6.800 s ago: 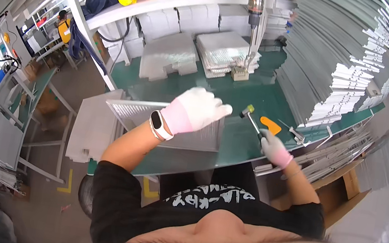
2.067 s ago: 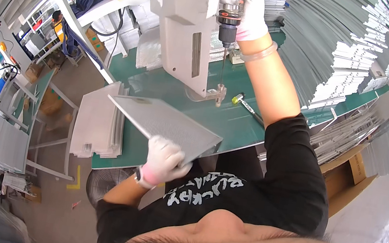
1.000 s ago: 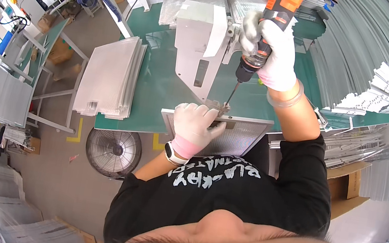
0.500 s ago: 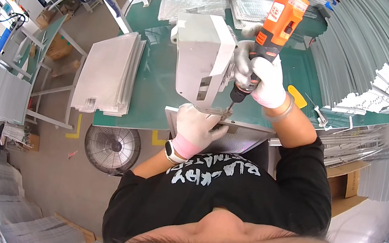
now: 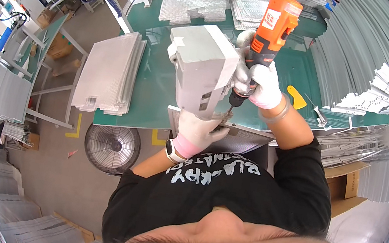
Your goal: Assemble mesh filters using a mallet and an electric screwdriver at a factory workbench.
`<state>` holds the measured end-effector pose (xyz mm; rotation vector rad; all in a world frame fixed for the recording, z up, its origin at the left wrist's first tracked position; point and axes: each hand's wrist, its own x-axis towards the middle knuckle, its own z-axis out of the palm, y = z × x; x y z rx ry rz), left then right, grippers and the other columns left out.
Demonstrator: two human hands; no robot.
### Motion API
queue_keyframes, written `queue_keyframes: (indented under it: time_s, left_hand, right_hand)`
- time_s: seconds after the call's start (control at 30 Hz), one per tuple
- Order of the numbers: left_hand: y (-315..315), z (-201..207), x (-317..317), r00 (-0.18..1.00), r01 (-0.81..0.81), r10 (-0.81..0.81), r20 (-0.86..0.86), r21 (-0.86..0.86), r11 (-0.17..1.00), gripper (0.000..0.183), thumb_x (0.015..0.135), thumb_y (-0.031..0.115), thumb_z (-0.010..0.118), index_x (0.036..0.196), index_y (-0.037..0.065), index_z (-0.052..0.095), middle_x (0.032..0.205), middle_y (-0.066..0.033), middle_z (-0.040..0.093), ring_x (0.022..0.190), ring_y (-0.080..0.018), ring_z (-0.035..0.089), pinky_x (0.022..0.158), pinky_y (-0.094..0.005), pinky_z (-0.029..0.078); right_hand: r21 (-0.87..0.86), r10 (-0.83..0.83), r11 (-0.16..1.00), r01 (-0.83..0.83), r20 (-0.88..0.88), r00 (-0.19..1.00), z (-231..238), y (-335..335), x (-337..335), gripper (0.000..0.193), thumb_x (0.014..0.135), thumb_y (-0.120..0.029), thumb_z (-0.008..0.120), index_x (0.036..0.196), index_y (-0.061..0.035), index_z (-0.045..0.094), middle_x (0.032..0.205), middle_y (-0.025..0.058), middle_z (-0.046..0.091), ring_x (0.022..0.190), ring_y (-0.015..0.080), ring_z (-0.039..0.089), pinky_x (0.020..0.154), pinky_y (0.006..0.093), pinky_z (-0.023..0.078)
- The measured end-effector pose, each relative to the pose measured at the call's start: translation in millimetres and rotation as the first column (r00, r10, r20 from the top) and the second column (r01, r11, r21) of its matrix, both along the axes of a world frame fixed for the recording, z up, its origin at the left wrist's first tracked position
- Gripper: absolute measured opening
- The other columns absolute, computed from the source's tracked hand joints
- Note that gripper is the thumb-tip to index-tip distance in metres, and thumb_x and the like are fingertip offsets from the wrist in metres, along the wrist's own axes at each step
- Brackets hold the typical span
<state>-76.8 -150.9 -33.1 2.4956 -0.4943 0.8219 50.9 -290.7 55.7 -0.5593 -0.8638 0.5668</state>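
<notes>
My right hand [image 5: 265, 84], in a white glove with grey fingers, is closed round an orange and black power screwdriver [image 5: 275, 24]. The bit points down to a small metal piece [image 5: 224, 118] at the edge of a white-framed panel [image 5: 248, 137]. My left hand [image 5: 195, 132], gloved in white with a pink cuff, grips the panel's near edge beside the bit. Its fingertips are partly hidden. A pale grey box-shaped unit [image 5: 198, 68] with dark slots stands in front of the screwdriver, just beyond my left hand, covering part of the work.
Stacks of flat, light panels [image 5: 108, 71] lie on the green table [image 5: 150, 93]. At right are a yellow tool [image 5: 296, 97], a small metal tool [image 5: 320, 117] and rows of white strips [image 5: 364, 57]. A floor fan [image 5: 111, 149] stands left; an open carton [image 5: 346, 185] is at right.
The screwdriver has shifted slightly left and down. The grey unit appears lower and a little to the left. My left hand keeps its place at the panel edge.
</notes>
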Motion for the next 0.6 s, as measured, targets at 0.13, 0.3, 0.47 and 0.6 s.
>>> queue_keyframes:
  time_s: [0.13, 0.3, 0.47, 0.6]
  left_hand:
    - [0.3, -5.1, -1.0, 1.000, -0.007, 0.006, -0.021, -0.028, 1.000, 0.033, 0.066, 0.026, 0.078, 0.098, 0.018, 0.075, 0.087, -0.0039, 0.067, 0.081, -0.0260, 0.065, 0.068, -0.0413, 0.048]
    - [-1.0, 9.6, 2.7, 0.995, -0.085, 0.088, -0.037, 0.083, 0.993, 0.030, 0.065, 0.028, 0.078, 0.093, 0.016, 0.072, 0.075, -0.0021, 0.064, 0.071, -0.0240, 0.063, 0.063, -0.0405, 0.045]
    - [13.3, 6.0, 7.2, 0.984, -0.113, 0.098, 0.151, 0.093, 0.989, 0.026, 0.067, 0.030, 0.079, 0.081, 0.014, 0.064, 0.065, -0.0020, 0.055, 0.061, -0.0243, 0.056, 0.059, -0.0406, 0.040]
    - [27.6, 23.7, 11.8, 0.980, -0.107, 0.084, 0.181, 0.123, 0.987, 0.027, 0.067, 0.029, 0.080, 0.082, 0.012, 0.065, 0.066, -0.0029, 0.055, 0.064, -0.0238, 0.056, 0.062, -0.0398, 0.040]
  right_hand:
    - [-0.021, -0.018, 1.000, 0.020, 0.067, 0.998, 6.7, 1.2, -1.3, 0.050, 0.083, -0.012, 0.065, 0.126, -0.0048, 0.041, 0.070, 0.0058, 0.051, 0.053, 0.0111, 0.045, 0.043, 0.0233, 0.034]
    - [-0.020, -0.272, 0.962, 0.274, 0.065, 0.960, 40.6, 0.5, 8.0, 0.052, 0.090, -0.034, 0.065, 0.127, -0.0056, 0.044, 0.076, 0.0018, 0.048, 0.054, 0.0075, 0.042, 0.046, 0.0223, 0.035]
    - [-0.029, -0.711, 0.689, 0.724, 0.167, 0.683, 120.2, -17.9, 41.7, 0.016, 0.094, -0.017, 0.061, 0.107, -0.0100, 0.055, 0.079, -0.0011, 0.054, 0.063, 0.0102, 0.054, 0.054, 0.0236, 0.047]
    - [0.134, -0.804, 0.265, 0.955, 0.577, 0.141, 166.5, -66.2, 78.1, 0.066, 0.092, -0.013, 0.063, 0.147, 0.0018, 0.030, 0.130, 0.0124, 0.052, 0.119, 0.0187, 0.050, 0.101, 0.0273, 0.040]
